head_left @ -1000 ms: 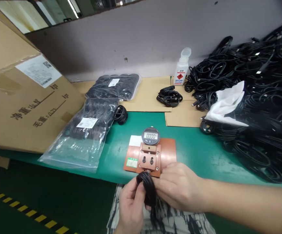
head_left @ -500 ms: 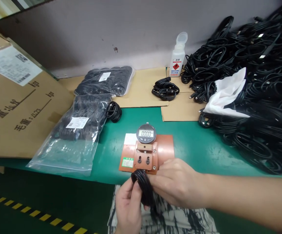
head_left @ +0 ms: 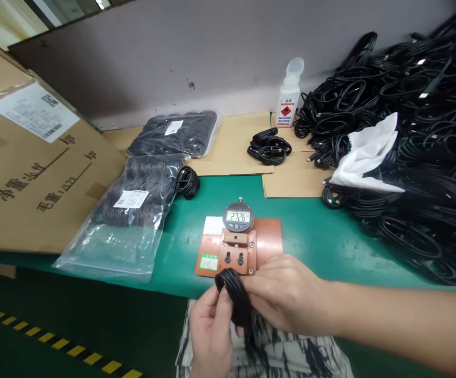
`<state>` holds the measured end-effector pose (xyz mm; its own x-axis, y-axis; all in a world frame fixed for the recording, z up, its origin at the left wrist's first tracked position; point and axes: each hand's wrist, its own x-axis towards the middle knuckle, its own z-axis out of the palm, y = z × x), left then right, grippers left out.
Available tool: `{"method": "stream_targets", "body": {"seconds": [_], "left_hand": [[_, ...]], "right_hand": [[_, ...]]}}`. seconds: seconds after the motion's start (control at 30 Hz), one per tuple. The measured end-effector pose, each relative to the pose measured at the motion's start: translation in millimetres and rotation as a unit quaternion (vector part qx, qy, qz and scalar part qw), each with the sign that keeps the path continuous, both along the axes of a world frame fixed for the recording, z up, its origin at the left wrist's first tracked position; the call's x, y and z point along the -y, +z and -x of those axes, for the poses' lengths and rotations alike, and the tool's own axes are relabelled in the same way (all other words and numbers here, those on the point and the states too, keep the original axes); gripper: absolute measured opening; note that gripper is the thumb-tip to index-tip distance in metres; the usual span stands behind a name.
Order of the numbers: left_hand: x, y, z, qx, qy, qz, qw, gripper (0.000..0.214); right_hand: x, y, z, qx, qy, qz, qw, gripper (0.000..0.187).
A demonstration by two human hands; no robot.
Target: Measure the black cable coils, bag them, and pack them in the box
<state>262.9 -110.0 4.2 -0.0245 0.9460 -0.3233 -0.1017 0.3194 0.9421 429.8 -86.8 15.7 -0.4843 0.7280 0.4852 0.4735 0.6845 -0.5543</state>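
Note:
A bundle of coiled black cable [head_left: 236, 298] is held at the front edge of the table, tight against the gauge fixture. My left hand [head_left: 212, 325] is closed on its left side, thumb pressed inside the loop. From the right, my right hand [head_left: 286, 291] is closed against the same coil; its fingertips are hidden behind the cable. Just beyond both hands lies an orange-brown gauge fixture [head_left: 269, 236] with a green sticker. The round digital dial indicator [head_left: 238, 216] on it appears to read 2.726. The cable's ends cannot be made out.
Two clear bags of coiled cables [head_left: 133, 231] lie at left beside a large carton [head_left: 34, 210]. A single coil [head_left: 188, 182] sits near them. Cardboard sheets carry another cable bundle [head_left: 269, 147] and an alcohol bottle [head_left: 288, 102]. A cable heap [head_left: 409, 131] with a white cloth [head_left: 365, 157] fills the right.
The indicator's display has gone from 0.000 to about 2.726. Both hands keep their hold on the coil, and the whole view has shifted slightly.

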Motion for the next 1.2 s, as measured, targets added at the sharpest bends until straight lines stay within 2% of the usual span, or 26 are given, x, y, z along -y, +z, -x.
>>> {"method": "stream_targets", "body": {"seconds": [0.47, 1.2], "left_hand": [[-1, 8.8, -5, -0.024, 0.004, 0.004, 1.000, 0.048], [-2, 10.7, -5, -0.026, 0.000, 0.006, 1.000, 0.047]], "right_hand": [[0, 3.4, 2, 0.001, 0.000, 0.020, 1.000, 0.023], [0, 1.7, 2, -0.016, 0.000, 0.024, 1.000, 0.018]]}}
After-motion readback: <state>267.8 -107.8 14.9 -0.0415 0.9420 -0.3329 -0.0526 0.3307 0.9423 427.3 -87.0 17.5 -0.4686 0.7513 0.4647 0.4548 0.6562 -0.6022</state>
